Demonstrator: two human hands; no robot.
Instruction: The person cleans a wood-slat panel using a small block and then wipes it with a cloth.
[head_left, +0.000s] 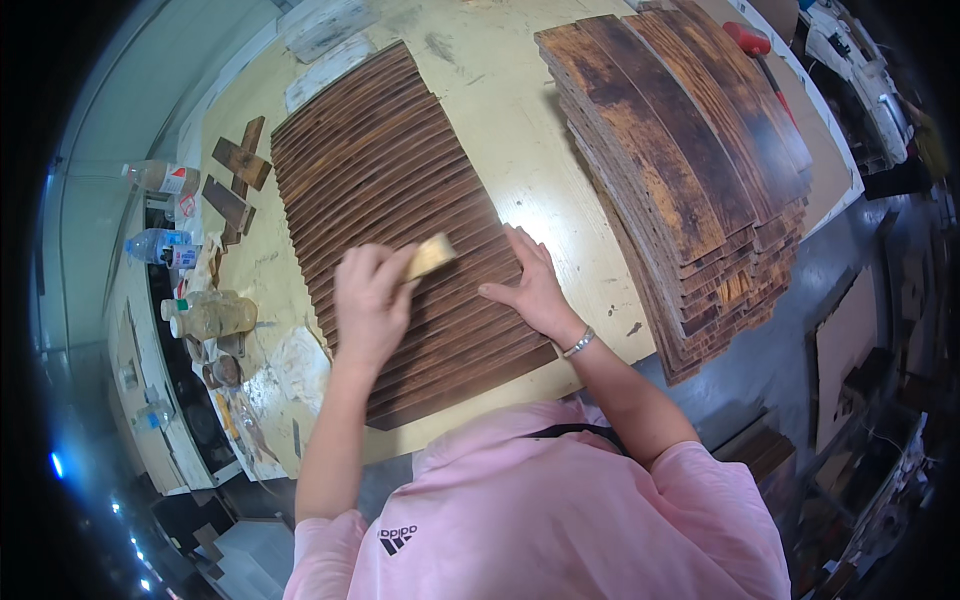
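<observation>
Across the middle of the head view, a ridged panel of dark brown wooden strips (390, 185) lies on the pale yellow table (585, 285), reaching from the upper left toward the lower centre. Left of centre, the left hand (374, 297) grasps a pale yellow block (434, 257), fingers closed round one end; whether it is a brush or a sponge I cannot tell. Right of centre, the right hand (537, 291) has its fingers spread, gripping nothing, and rests at the panel's right edge. The step in hand looks like brushing or rubbing the strips. The next stroke probably calls for light, even pressure along the ridges, with the right hand steadying the strips so none slides.
</observation>
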